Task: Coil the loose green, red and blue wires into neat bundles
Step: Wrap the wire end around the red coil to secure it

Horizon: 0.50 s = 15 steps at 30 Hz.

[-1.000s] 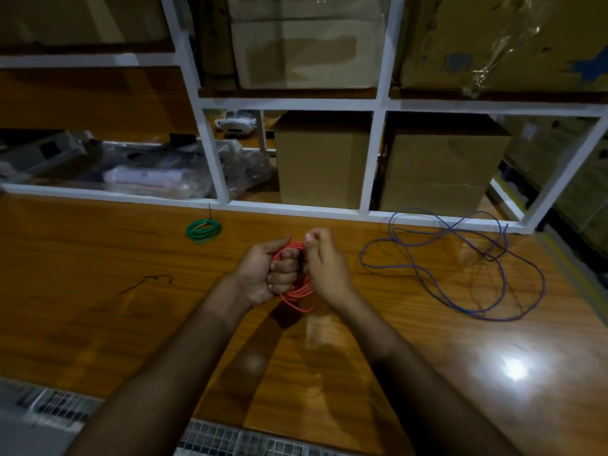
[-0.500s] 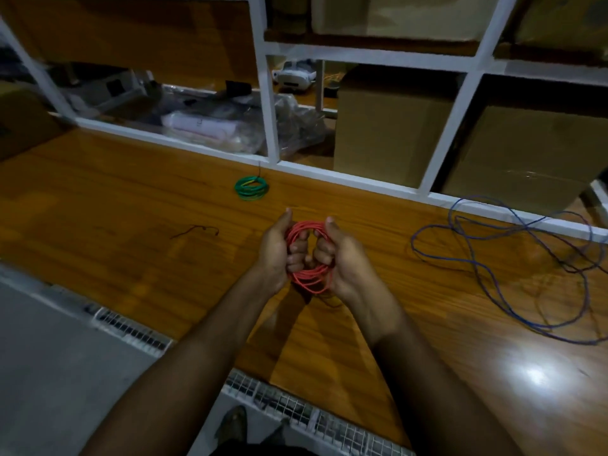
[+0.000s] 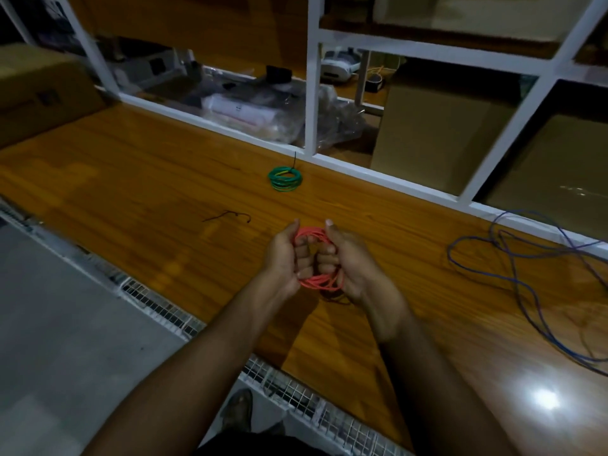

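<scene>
Both hands grip the red coil above the bench.
Left hand and right hand close around opposite sides; best keep loops pinched while tying.

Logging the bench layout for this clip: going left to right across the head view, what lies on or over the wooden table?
Small dark wire scrap → green coil → left hand → red coil, held between both hands → right hand → loose blue wire.
</scene>
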Each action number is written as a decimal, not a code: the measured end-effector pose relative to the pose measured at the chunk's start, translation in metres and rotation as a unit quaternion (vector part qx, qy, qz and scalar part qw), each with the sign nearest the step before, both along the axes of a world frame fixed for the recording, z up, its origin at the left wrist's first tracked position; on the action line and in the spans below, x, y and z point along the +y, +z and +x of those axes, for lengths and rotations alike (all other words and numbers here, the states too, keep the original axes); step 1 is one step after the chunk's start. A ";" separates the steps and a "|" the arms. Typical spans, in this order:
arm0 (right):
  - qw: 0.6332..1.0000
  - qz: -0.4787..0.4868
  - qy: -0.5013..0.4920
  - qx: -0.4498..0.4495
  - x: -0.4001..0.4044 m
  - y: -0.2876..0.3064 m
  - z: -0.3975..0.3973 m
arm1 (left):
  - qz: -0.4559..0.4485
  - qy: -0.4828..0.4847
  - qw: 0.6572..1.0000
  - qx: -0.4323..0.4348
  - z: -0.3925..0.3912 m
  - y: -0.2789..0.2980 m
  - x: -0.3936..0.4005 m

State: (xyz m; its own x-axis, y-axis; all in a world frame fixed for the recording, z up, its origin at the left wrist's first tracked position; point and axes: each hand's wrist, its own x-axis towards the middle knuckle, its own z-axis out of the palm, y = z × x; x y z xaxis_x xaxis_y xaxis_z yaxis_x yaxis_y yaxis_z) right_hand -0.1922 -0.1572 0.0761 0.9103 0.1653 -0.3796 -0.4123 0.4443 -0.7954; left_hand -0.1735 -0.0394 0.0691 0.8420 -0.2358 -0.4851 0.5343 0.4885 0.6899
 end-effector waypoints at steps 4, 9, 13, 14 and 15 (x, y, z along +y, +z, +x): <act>0.985 -0.014 -0.131 -0.107 0.025 -0.021 -0.020 | 0.070 0.049 0.996 0.002 0.006 0.000 0.007; 0.983 -0.059 -0.172 -0.009 0.024 -0.015 -0.008 | 0.027 -0.016 0.999 -0.043 -0.010 0.002 0.003; 0.981 -0.034 -0.185 0.050 0.018 -0.018 -0.007 | -0.015 -0.047 0.998 -0.041 -0.020 -0.002 0.001; 0.982 -0.039 -0.186 0.025 0.018 -0.018 -0.012 | -0.021 -0.047 0.998 -0.039 -0.020 -0.003 0.000; 0.982 -0.051 -0.183 -0.017 0.018 -0.018 -0.017 | -0.025 -0.046 0.998 -0.032 -0.019 -0.003 0.001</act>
State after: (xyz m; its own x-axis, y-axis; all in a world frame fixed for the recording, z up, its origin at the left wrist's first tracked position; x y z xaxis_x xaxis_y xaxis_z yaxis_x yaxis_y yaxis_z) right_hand -0.2097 -0.1388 0.0576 0.9143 -0.2130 -0.3446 -0.2110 0.4758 -0.8539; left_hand -0.1922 -0.0387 0.0664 0.8442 -0.3369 -0.4170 0.5347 0.4734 0.7000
